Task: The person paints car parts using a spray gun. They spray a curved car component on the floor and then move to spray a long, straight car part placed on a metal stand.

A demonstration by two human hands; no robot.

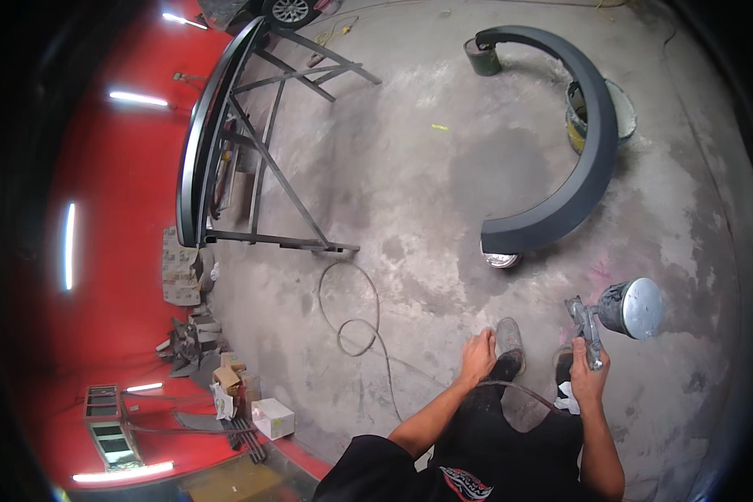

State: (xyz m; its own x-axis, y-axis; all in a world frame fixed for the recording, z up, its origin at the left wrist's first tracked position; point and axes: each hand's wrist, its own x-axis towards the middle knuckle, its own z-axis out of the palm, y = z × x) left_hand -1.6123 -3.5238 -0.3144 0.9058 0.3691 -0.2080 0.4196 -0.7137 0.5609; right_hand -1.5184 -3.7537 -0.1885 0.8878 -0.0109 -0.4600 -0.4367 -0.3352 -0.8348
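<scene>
The right grip (pixel 590 381) clamps the spray gun (pixel 588 326), its cup (pixel 634 308) jutting ahead and rightward; whether the left grip (pixel 479 356) holds anything, I cannot tell.

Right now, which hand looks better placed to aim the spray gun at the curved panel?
Likely the right hand: it grips the spray gun, while the left hand is apart from it.

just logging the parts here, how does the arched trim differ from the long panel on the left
The arched trim bends in a deep, open C; the long panel looks far straighter, though the lens bends edges.
The arched trim looks matte dark grey; the long panel is glossier, with bright streaks.
The arched trim rests on separate containers; the long panel is on a metal stand.
Both are dark and raised off the floor.
</scene>
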